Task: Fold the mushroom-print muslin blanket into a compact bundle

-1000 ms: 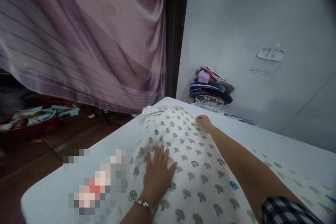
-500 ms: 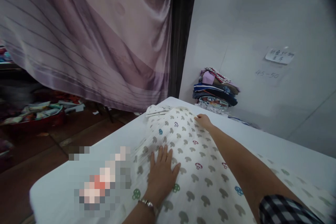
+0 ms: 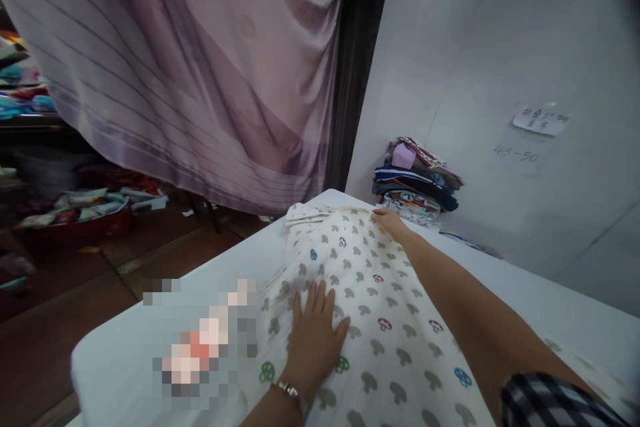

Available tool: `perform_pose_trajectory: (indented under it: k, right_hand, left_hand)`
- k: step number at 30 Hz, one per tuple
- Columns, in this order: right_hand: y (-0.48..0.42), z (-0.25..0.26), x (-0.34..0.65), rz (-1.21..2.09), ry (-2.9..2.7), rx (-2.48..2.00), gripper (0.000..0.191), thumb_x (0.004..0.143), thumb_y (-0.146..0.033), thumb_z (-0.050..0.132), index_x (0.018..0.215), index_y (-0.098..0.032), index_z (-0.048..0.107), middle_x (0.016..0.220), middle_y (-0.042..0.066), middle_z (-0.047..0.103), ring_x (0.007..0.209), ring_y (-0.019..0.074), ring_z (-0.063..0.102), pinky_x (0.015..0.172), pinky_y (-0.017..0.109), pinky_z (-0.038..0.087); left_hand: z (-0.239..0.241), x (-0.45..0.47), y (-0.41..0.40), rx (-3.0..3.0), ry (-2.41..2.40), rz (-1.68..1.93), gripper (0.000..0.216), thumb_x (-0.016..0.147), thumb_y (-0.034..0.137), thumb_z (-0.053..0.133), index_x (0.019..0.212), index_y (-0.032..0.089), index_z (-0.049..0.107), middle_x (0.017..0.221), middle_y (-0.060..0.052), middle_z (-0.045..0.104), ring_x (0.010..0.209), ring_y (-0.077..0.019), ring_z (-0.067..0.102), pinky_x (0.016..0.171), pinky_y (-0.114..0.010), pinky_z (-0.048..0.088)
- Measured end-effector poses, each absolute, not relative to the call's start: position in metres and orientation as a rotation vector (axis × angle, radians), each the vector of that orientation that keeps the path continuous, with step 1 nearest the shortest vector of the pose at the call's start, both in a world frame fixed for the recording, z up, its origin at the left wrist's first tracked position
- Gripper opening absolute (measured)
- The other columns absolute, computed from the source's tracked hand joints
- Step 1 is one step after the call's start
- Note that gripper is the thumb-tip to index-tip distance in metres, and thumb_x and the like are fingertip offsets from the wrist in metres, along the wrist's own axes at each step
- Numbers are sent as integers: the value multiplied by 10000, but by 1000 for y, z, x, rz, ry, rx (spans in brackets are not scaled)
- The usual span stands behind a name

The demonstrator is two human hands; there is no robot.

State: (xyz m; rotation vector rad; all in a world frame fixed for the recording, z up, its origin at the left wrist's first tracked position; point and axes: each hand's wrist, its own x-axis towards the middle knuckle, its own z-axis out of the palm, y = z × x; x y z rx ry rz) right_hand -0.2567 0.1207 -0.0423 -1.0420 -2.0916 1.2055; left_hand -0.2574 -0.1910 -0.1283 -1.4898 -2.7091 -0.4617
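A white cloth printed with small mushrooms (image 3: 370, 293) lies spread along a white table (image 3: 500, 283). My left hand (image 3: 315, 337) rests flat on the cloth near its left side, fingers stretched out together; a watch sits on that wrist. My right arm reaches across the cloth, and my right hand (image 3: 387, 219) lies at the cloth's far edge with its fingers curled down on the fabric. Whether they pinch the fabric is not visible.
A stack of folded clothes (image 3: 417, 180) stands on the table's far corner against the white wall. A paper note (image 3: 540, 120) hangs on the wall. A purple striped curtain (image 3: 200, 67) hangs at left; packets lie in a red tray (image 3: 75, 213) on the brown floor.
The view has shifted left and slightly up. My right hand has slid a little farther toward the cloth's far edge. My left hand stays flat in the same spot.
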Motion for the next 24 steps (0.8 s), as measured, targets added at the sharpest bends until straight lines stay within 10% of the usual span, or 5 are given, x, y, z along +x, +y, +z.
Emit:
perform_pose_trajectory:
  k: [11, 24]
  right_hand:
    - [104, -16, -264, 1422, -2188, -956, 178, 742, -318, 653, 800, -150, 669, 699, 53, 685, 626, 160, 624, 567, 228, 492]
    - [120, -16, -278, 830, -2295, -976, 103, 631, -219, 668, 687, -162, 604, 589, -29, 577, 564, 109, 513, 504, 187, 351]
  left_hand:
    - [-128, -257, -192, -1480, -2680, -464, 614, 875, 544, 269, 1370, 200, 381, 1474, -69, 255, 1375, -277, 153, 1116, -538, 83]
    - [-130, -257, -191, -1483, -2704, -481, 634, 866, 554, 271, 1374, 190, 376, 1477, -71, 242, 1379, -279, 134, 1117, -543, 58]
